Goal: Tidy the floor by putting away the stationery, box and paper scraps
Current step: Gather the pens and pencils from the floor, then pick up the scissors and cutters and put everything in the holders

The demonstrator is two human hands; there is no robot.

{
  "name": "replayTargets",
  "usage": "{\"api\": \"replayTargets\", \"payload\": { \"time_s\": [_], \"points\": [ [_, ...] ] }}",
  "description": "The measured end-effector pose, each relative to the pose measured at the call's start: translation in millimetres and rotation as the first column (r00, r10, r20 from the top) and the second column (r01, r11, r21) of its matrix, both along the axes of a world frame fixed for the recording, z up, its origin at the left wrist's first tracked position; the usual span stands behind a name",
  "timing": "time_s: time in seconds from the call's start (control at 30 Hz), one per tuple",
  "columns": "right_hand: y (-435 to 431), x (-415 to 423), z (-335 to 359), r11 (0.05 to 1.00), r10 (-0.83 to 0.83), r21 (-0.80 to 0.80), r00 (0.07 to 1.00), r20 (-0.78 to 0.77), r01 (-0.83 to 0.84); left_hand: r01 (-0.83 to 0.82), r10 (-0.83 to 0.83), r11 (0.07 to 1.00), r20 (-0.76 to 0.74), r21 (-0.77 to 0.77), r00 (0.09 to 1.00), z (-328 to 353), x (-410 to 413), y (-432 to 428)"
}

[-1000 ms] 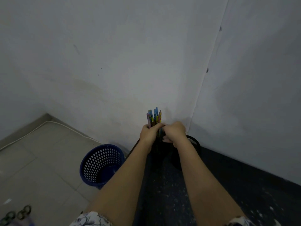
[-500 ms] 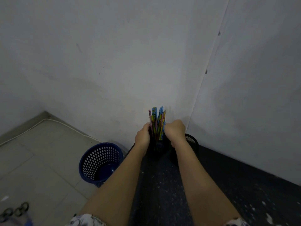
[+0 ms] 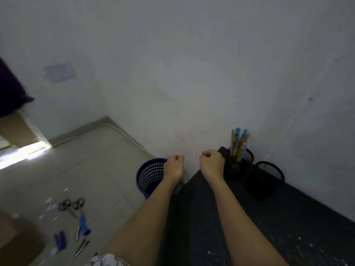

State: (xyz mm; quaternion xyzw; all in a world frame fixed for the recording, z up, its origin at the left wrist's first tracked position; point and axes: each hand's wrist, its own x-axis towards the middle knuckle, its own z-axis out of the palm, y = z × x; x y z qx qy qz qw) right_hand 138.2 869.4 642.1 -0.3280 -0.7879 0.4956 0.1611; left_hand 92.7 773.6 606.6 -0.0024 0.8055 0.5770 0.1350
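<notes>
Blue pencils point(image 3: 239, 144): standing in black holder point(image 3: 233, 170), sitting just right of the right hand point(image 3: 212, 164)
left hand point(image 3: 173, 166): hanging curled, gripping nothing
right hand: hanging curled too, empty

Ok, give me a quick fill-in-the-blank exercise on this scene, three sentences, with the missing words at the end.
1. The coloured pencils stand in a mesh cup whose colour is ____.
2. The perforated bin beside the left hand is ____ in colour.
3. The scissors lie on the ____.
Missing words: black; blue; floor.
</notes>
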Motion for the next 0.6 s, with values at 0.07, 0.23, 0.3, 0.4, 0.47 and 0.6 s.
{"api": "replayTargets", "payload": {
  "time_s": [0.07,0.23,0.3,0.4,0.47,0.6],
  "points": [
    [-41,-11,-7,0.996,0.085,0.003,0.996,0.021,-0.085,-0.089,0.088,0.996,-0.010,-0.017,0.996,-4,-3,-51],
    [-174,-41,-33,0.948,0.313,-0.081,0.947,0.078,-0.307,-0.291,0.290,0.948,-0.031,-0.125,0.957,-25,-7,-211],
    [-233,-55,-43,0.908,0.416,-0.097,0.903,0.109,-0.407,-0.357,0.358,0.916,-0.029,-0.181,0.933,-35,-11,-277],
    [-319,-79,-62,0.855,0.519,-0.078,0.842,0.148,-0.513,-0.394,0.407,0.891,0.011,-0.223,0.913,-56,-18,-370],
    [-376,-94,-77,0.828,0.560,-0.086,0.811,0.171,-0.554,-0.409,0.432,0.874,0.032,-0.262,0.901,-72,-21,-430],
    [-476,-122,-114,0.777,0.630,-0.172,0.742,0.230,-0.606,-0.397,0.454,0.849,0.100,-0.348,0.885,-106,-27,-540]
  ]
}}
